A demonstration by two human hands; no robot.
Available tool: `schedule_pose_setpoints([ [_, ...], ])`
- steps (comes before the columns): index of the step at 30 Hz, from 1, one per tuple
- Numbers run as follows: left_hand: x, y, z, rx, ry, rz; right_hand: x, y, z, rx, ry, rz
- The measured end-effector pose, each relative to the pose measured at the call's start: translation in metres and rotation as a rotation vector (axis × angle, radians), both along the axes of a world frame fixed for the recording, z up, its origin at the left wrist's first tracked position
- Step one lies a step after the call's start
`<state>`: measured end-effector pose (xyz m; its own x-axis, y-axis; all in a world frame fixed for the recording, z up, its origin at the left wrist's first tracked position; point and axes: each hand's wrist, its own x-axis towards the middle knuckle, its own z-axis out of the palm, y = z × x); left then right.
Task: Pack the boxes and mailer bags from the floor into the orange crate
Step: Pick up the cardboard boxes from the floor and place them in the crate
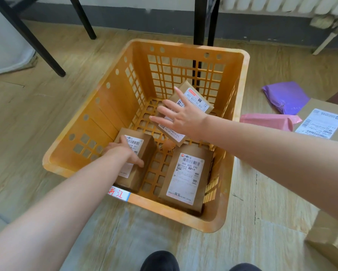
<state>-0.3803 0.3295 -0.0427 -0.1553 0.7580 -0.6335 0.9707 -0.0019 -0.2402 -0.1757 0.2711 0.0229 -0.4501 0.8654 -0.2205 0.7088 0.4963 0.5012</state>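
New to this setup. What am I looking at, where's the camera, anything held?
No robot: one picture from a camera on a person's head, looking down at their bare hands. The orange crate stands on a wood floor and holds three labelled cardboard boxes. The left hand rests on the near-left box; a grip is unclear. The right hand is spread open over the tilted far box. A pink mailer bag and a purple mailer bag lie on the floor outside.

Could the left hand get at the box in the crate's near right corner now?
Probably yes. The left hand is inside the crate, on the near left box. The corner box lies flat with its labelled top bare, and the right hand is over the far box, out of the way.
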Motion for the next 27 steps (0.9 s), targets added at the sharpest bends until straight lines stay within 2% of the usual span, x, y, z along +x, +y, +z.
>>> schedule_pose_setpoints([
  [7, 0.033, -0.018, -0.003, 0.019, -0.079, -0.120, 0.007, 0.003, 0.000, 0.022, -0.009, -0.004],
  [13, 0.047, -0.029, -0.011, -0.040, -0.042, -0.248, 0.026, 0.009, 0.014, 0.102, 0.001, -0.086],
  [17, 0.027, -0.014, -0.002, -0.162, -0.231, -0.239, 0.027, 0.007, 0.009, 0.082, 0.001, -0.087],
  [19, 0.017, -0.014, 0.000, -0.183, -0.265, -0.218, 0.025, 0.007, 0.006, 0.068, 0.001, -0.076],
  [23, 0.023, -0.015, -0.007, -0.091, -0.328, -0.173, 0.020, 0.008, 0.007, 0.059, 0.023, -0.065],
  [25, 0.034, -0.014, -0.006, -0.040, -0.307, -0.264, 0.018, 0.008, 0.008, 0.073, 0.036, -0.063],
  [27, 0.043, -0.012, -0.004, -0.069, -0.237, -0.333, 0.017, 0.008, 0.007, 0.073, 0.043, -0.058],
])
